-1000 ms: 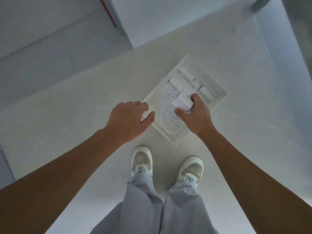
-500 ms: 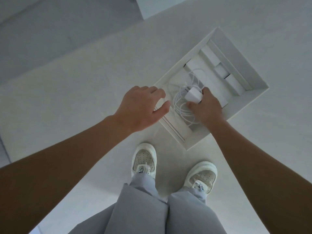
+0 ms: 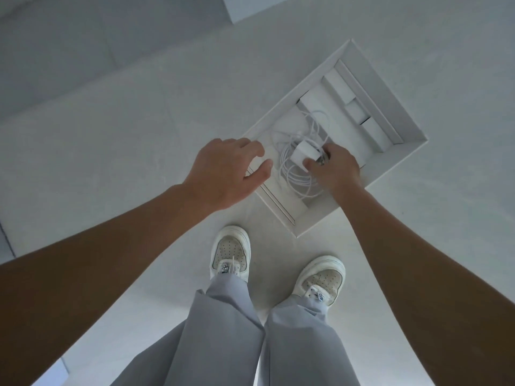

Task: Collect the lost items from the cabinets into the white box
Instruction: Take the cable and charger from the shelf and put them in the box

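Observation:
A white box lies open on the pale floor, ahead of my feet and to the right. Inside it, my right hand grips a white charger plug whose white cable lies coiled beneath it. Several small white packages sit along the box's far side. My left hand hovers over the box's near left rim, fingers curled and apart, holding nothing.
My two white shoes and grey trouser legs stand just in front of the box. A white cabinet corner shows at the top edge. Grey wall panels run along the upper left.
The view has tilted down and closer, so the box looks larger. My right hand has lowered the charger and cable deeper into the box. My left hand stays at the rim.

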`<state>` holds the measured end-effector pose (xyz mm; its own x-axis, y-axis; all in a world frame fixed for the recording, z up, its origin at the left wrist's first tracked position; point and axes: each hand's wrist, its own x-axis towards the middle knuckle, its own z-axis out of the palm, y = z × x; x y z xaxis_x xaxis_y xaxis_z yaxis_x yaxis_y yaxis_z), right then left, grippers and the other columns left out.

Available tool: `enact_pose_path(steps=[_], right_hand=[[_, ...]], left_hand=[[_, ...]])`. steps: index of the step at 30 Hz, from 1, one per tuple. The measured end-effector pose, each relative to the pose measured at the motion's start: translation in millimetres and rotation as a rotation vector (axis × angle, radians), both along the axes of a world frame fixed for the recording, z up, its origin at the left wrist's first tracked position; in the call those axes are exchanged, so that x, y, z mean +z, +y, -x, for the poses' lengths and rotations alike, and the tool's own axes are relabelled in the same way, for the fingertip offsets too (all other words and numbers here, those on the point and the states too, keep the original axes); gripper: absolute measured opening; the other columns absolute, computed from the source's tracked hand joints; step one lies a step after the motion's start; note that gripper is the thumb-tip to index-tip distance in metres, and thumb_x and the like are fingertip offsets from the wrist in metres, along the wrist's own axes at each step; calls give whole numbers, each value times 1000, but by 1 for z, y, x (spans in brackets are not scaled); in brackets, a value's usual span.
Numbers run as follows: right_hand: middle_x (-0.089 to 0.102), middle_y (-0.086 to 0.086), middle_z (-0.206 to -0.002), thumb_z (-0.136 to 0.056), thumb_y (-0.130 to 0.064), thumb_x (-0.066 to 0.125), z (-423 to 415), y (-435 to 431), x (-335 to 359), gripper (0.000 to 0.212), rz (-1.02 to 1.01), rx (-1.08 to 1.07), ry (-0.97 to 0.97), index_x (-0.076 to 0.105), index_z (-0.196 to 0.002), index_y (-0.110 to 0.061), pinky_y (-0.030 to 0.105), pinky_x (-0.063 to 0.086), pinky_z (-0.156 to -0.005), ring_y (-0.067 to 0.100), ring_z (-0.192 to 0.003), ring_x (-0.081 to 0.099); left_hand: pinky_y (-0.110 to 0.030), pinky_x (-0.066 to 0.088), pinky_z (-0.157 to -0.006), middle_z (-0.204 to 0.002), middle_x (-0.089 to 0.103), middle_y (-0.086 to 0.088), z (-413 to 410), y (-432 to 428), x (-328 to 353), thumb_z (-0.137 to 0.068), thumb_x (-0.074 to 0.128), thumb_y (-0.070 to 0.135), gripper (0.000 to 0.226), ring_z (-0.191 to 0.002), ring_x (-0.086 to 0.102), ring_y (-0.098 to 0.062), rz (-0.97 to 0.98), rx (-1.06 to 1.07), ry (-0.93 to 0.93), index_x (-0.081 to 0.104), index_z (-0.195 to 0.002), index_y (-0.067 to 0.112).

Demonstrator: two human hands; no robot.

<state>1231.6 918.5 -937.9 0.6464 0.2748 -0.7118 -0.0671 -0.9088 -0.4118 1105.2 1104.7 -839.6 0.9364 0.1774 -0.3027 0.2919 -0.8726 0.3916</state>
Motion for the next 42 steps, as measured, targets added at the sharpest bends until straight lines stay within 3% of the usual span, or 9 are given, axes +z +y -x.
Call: enact_pose_path(steps=[2, 4, 10, 14, 21, 27, 37, 42], right_hand=[[62, -1, -78, -90, -36, 72, -5, 0, -1, 24, -57, -36, 101, 65, -96, -14, 33, 42, -66, 24, -79, 59], [67, 4, -82, -90, -33, 73, -8, 2, -5, 26, -69, -38, 174, 69, -99, -9, 37, 51, -74, 27, -83, 65], [71, 10, -90, -88, -46, 73, 3, 5, -24, 40, 45, 46, 24, 69, -97, -7, 38, 52, -80, 33, -92, 68], [71, 13, -100, -87, -52, 72, 7, 7, -22, 49, 110, 93, -82, 67, -103, -6, 37, 49, -81, 34, -98, 67], [67, 6, -112, -91, -53, 61, 9, 14, 4, 50, 61, 126, 30, 58, -124, -15, 32, 37, -79, 30, -108, 63], [60, 2, -141, -97, -45, 58, 11, 10, 77, 55, -83, 109, 17, 51, -144, -19, 27, 34, -93, 21, -129, 55], [63, -7, -139, -96, -42, 63, -12, -8, 246, 44, -298, 15, -177, 62, -136, -25, 24, 37, -107, 12, -130, 54], [63, -7, -136, -94, -42, 66, -27, -13, 350, 45, -352, -66, -208, 61, -137, -29, 35, 43, -110, 13, -126, 56]], left_hand=[[-38, 47, -76, -96, 72, 0, -2, 1, -3, -96, 37, 51, 47, -80, 65, -23, 5, -4, -4, 66, -108, 16], [-37, 46, -75, -94, 71, 1, -4, 1, -9, -96, 38, 50, 46, -77, 64, -23, 1, -8, -19, 67, -107, 16], [-39, 47, -72, -86, 70, 0, -1, -3, -23, -96, 40, 48, 42, -69, 60, -22, -6, -15, -35, 66, -103, 16], [-36, 45, -74, -89, 71, 2, 3, 0, -22, -96, 38, 51, 44, -72, 61, -20, -6, -8, -22, 66, -104, 18], [-36, 45, -75, -94, 71, 1, 5, -2, -1, -96, 37, 51, 46, -76, 63, -22, -3, 11, -5, 66, -107, 17], [-34, 41, -74, -94, 70, 0, 5, -5, 41, -97, 39, 49, 44, -79, 62, -24, -16, 15, 29, 64, -111, 17], [-35, 41, -79, -101, 70, 0, -33, 7, 172, -95, 30, 53, 52, -91, 61, -23, -83, 15, 14, 62, -114, 18], [-37, 46, -77, -95, 71, 0, -47, 6, 266, -94, 32, 52, 50, -84, 62, -23, -126, 12, -29, 64, -109, 17]])
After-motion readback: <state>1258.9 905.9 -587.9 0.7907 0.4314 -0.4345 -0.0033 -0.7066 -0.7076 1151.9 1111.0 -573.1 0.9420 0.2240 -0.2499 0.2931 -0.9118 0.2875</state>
